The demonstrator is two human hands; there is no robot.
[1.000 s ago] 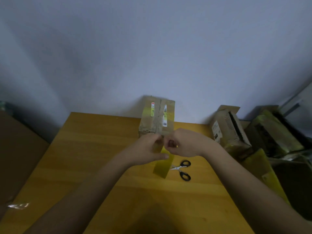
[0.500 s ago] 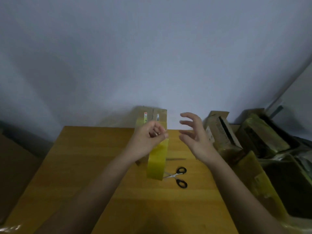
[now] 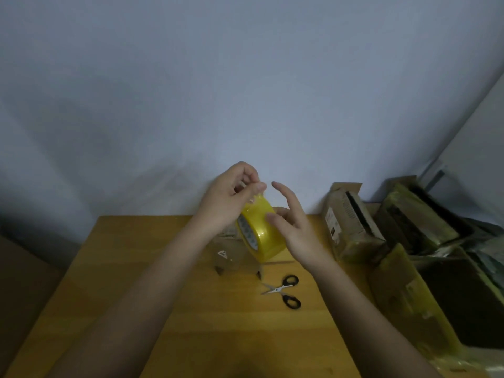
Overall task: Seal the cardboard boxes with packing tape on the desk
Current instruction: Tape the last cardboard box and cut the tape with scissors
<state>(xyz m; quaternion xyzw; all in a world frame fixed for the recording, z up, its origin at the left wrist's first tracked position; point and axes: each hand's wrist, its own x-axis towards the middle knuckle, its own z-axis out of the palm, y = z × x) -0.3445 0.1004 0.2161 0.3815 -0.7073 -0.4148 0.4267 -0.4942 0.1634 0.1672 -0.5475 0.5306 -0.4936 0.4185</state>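
my left hand [image 3: 227, 199] pinches the loose clear end of the glossy yellow tape roll [image 3: 260, 230], which hangs raised above the smooth wooden worktop [image 3: 136, 268]. my right hand [image 3: 293, 225] is spread, fingers straight, its fingertips touching the roll's curved face. a brown cardboard box [image 3: 227, 255] sits on the worktop behind the roll, mostly hidden. black-handled steel scissors [image 3: 283, 291] lie near it. more worn boxes [image 3: 351, 225] stand right of the worktop.

1. Black-handled steel scissors [image 3: 283, 291] lying flat on the desk, blades partly open, pointing left.
2. Plain pale blue-grey wall [image 3: 245, 91] rising behind the desk's far edge.
3. Brown surface [image 3: 19, 282] showing at the left w/ no visible detail.
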